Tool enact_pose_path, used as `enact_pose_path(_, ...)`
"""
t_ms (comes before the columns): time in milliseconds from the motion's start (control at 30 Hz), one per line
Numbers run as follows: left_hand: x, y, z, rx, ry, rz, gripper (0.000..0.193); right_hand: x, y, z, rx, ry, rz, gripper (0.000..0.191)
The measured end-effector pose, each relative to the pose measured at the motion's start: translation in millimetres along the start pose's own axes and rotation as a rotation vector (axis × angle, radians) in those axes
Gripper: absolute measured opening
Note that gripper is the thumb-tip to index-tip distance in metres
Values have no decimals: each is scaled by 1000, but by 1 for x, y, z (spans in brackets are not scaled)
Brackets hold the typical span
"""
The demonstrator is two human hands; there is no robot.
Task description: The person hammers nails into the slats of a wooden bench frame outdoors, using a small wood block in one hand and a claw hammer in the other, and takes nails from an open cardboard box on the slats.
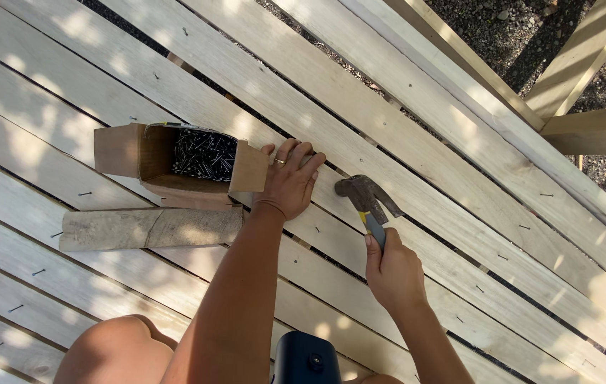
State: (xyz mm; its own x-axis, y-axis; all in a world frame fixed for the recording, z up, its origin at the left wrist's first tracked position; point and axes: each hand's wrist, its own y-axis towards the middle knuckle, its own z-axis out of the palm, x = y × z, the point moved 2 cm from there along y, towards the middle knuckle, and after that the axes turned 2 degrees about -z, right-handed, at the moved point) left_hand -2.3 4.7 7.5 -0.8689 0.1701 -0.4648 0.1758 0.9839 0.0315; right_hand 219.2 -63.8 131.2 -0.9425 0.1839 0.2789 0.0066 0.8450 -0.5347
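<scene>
My right hand (392, 274) grips the handle of a claw hammer (365, 198), whose dark steel head rests low over a pale wooden plank (417, 192). My left hand (290, 181) lies flat on the same plank just left of the hammer head, fingers together and pointing up toward the gap between boards. A ring shows on one finger. Whether a nail is pinched under the fingertips is hidden. An open cardboard box of dark nails (202, 155) sits directly left of my left hand.
A short weathered board scrap (150, 227) lies below the box. The deck is made of slanted planks with gaps and partly driven nails. A wooden rail (573, 64) and gravel ground lie at the upper right. A dark object (306, 359) sits at the bottom, near my knee (114, 352).
</scene>
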Motion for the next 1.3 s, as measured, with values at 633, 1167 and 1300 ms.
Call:
enact_pose_path(633,-4,4,1,-25,-17,-10,32,-29,27,15,-28,-97,-112,35)
enact_pose_path(1167,-1,3,14,4,71,-54,45,-41,89,32,-966,59,-172,51)
enact_pose_path(1300,1,3,18,96,93,-97,42,-10,47,92,-607,62,79,60)
